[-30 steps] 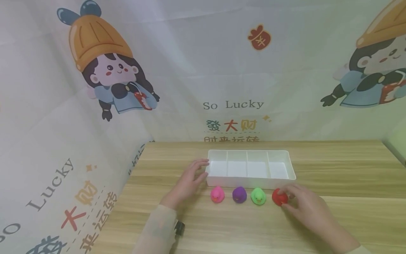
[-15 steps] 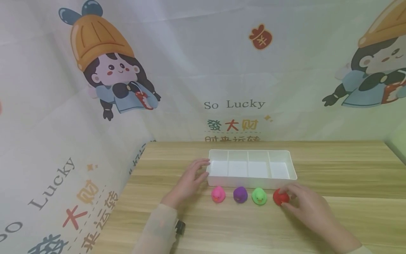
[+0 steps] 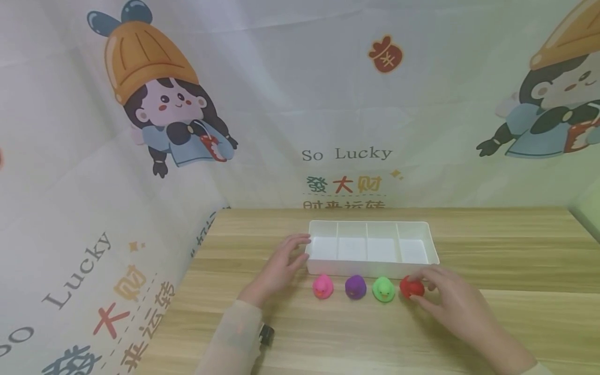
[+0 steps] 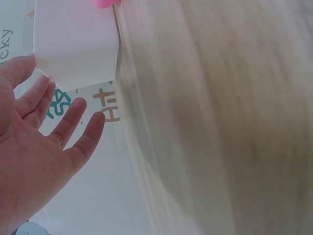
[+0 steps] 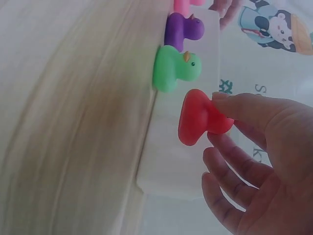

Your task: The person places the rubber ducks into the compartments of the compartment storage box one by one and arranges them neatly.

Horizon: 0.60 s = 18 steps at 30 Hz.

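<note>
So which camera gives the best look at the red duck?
The right wrist view: the red duck appears large there and mostly uncovered, pinched by the right hand. The head view shows it smaller and partly hidden by that hand; the left wrist view doesn't show it.

A light wood-grain tabletop point(image 3: 506, 250) meets a creased, pale cloth backdrop point(image 3: 290, 67) that covers the back and left. Printed on it are 2 cartoon figures point(image 3: 164, 99) in orange hats, a red pouch point(image 3: 386, 55) between them, "So Lucky" lettering point(image 3: 347, 154) and coloured Chinese characters point(image 3: 344, 184). Soft light leaves pale streaks on the cloth.
</note>
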{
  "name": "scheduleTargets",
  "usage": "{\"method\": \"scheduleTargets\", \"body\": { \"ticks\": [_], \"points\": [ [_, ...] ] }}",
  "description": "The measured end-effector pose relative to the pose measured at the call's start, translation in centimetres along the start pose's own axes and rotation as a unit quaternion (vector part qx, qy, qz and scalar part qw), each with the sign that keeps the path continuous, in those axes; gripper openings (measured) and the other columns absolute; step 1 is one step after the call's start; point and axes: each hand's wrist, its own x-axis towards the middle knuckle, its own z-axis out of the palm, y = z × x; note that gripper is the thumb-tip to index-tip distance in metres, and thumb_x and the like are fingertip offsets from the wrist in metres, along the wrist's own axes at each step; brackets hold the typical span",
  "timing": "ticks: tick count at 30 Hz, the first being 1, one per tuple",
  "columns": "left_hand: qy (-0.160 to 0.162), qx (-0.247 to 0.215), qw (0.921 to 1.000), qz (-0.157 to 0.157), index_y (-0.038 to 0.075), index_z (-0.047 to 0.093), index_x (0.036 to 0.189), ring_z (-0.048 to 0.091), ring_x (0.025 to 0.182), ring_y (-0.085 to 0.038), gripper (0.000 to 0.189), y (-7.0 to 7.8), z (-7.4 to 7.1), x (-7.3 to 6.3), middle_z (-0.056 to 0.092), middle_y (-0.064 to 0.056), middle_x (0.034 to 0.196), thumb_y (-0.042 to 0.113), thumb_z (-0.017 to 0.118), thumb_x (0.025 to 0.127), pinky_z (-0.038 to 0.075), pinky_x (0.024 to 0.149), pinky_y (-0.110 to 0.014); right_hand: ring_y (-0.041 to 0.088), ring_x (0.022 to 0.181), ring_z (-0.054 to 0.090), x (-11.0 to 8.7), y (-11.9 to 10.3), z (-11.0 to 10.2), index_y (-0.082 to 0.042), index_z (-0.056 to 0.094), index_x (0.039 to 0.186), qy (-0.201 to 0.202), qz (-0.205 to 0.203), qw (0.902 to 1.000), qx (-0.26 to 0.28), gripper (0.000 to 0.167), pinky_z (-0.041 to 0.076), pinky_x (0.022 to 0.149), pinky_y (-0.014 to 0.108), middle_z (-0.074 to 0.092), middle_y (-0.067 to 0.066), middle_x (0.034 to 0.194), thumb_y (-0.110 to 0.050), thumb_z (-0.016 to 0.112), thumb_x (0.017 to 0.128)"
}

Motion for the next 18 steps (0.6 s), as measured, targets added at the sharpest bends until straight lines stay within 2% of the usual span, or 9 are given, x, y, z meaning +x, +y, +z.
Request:
{"method": "scheduleTargets", "body": {
  "ticks": [10,14,18],
  "points": [
    [-0.009,0.014,0.9999,0.003,0.012,0.045,0.125,0.036,0.118,-0.018,0.038,0.0,0.0,0.1,0.034,0.007,0.134,0.022,0.052,0.089,0.029,0.098,-0.039,0.007,0.077,0.056,0.7,-1.2,-0.6,-0.035,0.057,0.096,0.006,-0.011,0.9998,0.015,0.035,0.047,0.06,0.027,0.052,-0.022,0.091,-0.029,0.075,0.067],
    [-0.003,0.02,0.9998,0.004,0.012,0.046,0.124,0.028,0.123,-0.015,0.037,0.1,0.0,0.1,0.036,0.005,0.134,0.021,0.053,0.089,0.023,0.101,-0.04,0.006,0.076,0.056,1.1,-1.6,-0.9,-0.034,0.057,0.095,0.011,-0.015,0.9996,0.02,0.034,0.048,0.061,0.026,0.052,-0.022,0.092,-0.029,0.075,0.068],
    [0.006,0.021,0.9997,0.009,0.011,0.047,0.123,0.027,0.123,-0.015,0.036,0.0,0.1,0.0,0.038,0.001,0.133,0.02,0.054,0.088,0.022,0.101,-0.042,0.004,0.075,0.052,1.7,-2.2,-1.2,-0.032,0.057,0.096,0.013,-0.019,0.9993,0.03,0.034,0.047,0.06,0.026,0.052,-0.021,0.093,-0.026,0.076,0.067]
  ]
}}
